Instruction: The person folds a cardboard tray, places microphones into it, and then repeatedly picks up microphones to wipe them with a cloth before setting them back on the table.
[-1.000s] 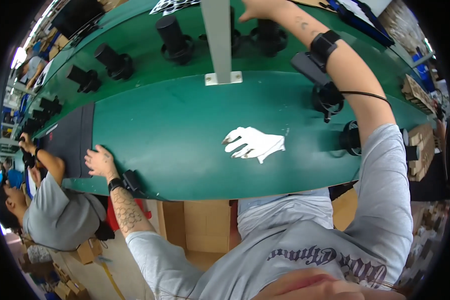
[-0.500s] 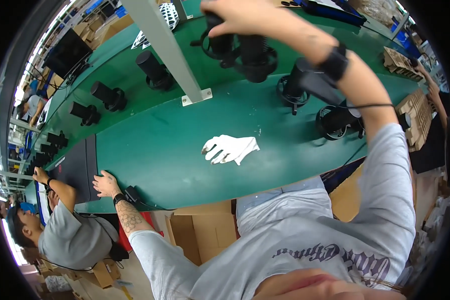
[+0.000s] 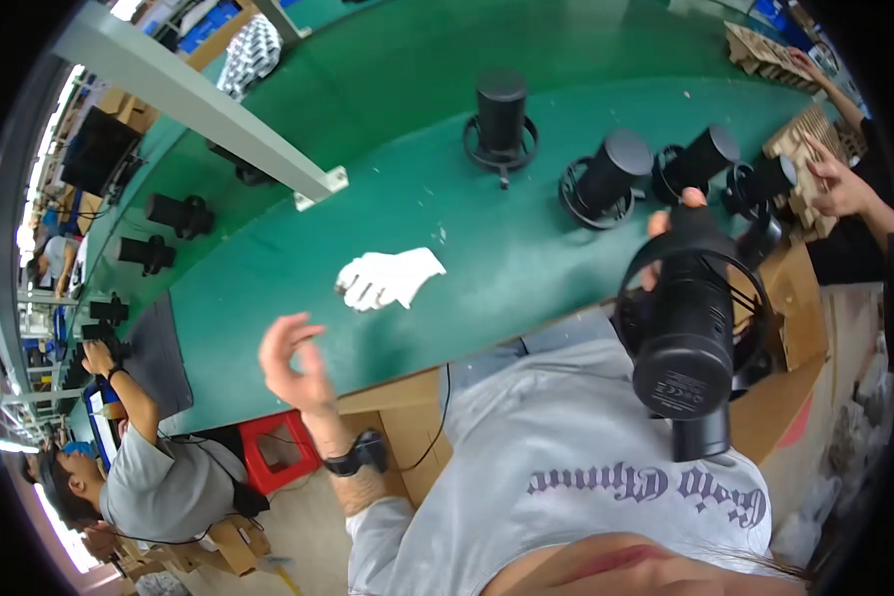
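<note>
Close to me at the right, my right hand [image 3: 657, 224] grips a black microphone [image 3: 683, 338] with a round ring mount. Only a few fingertips show behind it; the rest of the hand is hidden. The microphone is tilted, its printed end toward me. Empty, with fingers apart and slightly curled, my left hand [image 3: 298, 363] is raised over the near table edge. Between the hands, a white glove [image 3: 387, 278] lies flat on the green table [image 3: 417, 348]. Beyond it, a similar microphone [image 3: 502, 119] stands upright, with another microphone [image 3: 611, 179] to its right.
More microphones [image 3: 700, 159] stand toward the right, beside brown cardboard trays [image 3: 810, 149] where another person's hand [image 3: 839, 189] reaches in. A grey metal post [image 3: 209, 109] rises from the table at the left. Left of me sits a co-worker [image 3: 169, 477] near a red stool [image 3: 278, 452].
My right hand has come from the far side of the table to near my chest, holding a microphone. My left hand has lifted off the tabletop at the left and moved rightward. The view has shifted.
</note>
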Demonstrator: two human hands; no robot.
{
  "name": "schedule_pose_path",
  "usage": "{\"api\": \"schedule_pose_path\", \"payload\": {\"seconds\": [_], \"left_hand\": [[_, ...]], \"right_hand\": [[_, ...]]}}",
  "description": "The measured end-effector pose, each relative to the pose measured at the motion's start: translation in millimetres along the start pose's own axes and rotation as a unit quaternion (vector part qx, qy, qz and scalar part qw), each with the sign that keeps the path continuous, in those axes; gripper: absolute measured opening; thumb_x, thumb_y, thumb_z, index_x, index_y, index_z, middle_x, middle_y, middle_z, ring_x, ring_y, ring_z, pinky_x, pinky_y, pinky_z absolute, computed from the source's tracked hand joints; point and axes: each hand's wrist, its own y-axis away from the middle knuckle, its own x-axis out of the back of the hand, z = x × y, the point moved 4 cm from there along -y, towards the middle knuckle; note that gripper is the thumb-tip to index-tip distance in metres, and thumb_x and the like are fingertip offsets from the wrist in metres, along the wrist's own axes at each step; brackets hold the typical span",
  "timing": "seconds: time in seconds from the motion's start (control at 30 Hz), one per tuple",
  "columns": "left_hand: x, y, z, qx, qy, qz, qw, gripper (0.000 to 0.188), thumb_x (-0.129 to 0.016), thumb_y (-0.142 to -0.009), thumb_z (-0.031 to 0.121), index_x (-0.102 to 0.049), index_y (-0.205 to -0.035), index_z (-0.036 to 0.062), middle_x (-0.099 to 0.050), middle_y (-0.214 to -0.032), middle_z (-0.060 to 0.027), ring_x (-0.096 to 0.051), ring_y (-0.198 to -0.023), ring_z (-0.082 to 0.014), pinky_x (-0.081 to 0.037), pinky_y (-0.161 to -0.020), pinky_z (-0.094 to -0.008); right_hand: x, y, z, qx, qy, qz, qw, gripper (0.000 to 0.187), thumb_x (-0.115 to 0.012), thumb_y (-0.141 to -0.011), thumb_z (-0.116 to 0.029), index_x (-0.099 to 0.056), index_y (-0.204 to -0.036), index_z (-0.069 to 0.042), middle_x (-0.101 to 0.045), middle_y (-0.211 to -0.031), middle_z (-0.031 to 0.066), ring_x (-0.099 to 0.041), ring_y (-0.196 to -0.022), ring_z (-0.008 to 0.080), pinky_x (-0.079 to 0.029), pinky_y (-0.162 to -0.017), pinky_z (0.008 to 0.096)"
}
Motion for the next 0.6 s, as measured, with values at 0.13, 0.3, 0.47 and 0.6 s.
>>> {"api": "schedule_pose_path", "payload": {"seconds": [0.13, 0.3, 0.47, 0.6], "left_hand": [[-78.4, -8.6, 131.6, -0.212, 0.209, -0.167, 0.940, 0.071, -0.082, -0.068, 0.038, -0.050, -0.117, -0.0033, -0.060, -0.099, -0.0225, -0.064, -0.072, -0.0249, -0.054, -0.056, -0.0343], [-114.3, -13.4, 199.2, -0.230, 0.121, -0.088, 0.962, 0.064, -0.086, -0.053, 0.044, -0.063, -0.096, 0.0024, -0.058, -0.090, -0.0111, -0.062, -0.065, -0.0224, -0.054, -0.056, -0.0300], [-120.4, 0.8, 204.4, -0.228, 0.110, -0.123, 0.960, 0.058, -0.086, -0.055, 0.039, -0.064, -0.093, 0.0020, -0.055, -0.089, -0.0111, -0.060, -0.064, -0.0221, -0.053, -0.053, -0.0300], [-122.9, 11.0, 203.8, -0.261, 0.113, -0.068, 0.956, 0.051, -0.085, -0.058, 0.034, -0.065, -0.092, 0.0020, -0.055, -0.088, -0.0112, -0.060, -0.065, -0.0225, -0.053, -0.053, -0.0277]], "right_hand": [[23.0, 1.4, 32.3, -0.042, -0.103, -0.061, 0.992, 0.052, -0.067, -0.082, -0.038, -0.045, -0.124, -0.016, -0.058, -0.103, 0.0176, -0.063, -0.082, 0.0305, -0.052, -0.067, 0.0461], [26.0, -16.6, 46.0, 0.011, 0.056, -0.188, 0.981, 0.077, -0.075, -0.075, -0.043, -0.034, -0.126, -0.002, -0.055, -0.111, 0.0215, -0.062, -0.097, 0.0263, -0.052, -0.084, 0.0333], [25.6, -9.5, 49.4, -0.027, 0.017, -0.178, 0.983, 0.083, -0.076, -0.073, -0.042, -0.032, -0.129, 0.000, -0.055, -0.107, 0.0232, -0.062, -0.094, 0.0266, -0.053, -0.080, 0.0325], [25.8, -16.3, 56.1, -0.049, -0.002, -0.204, 0.978, 0.088, -0.076, -0.073, -0.043, -0.029, -0.133, 0.002, -0.055, -0.106, 0.0236, -0.062, -0.091, 0.0254, -0.053, -0.078, 0.0326]]}}
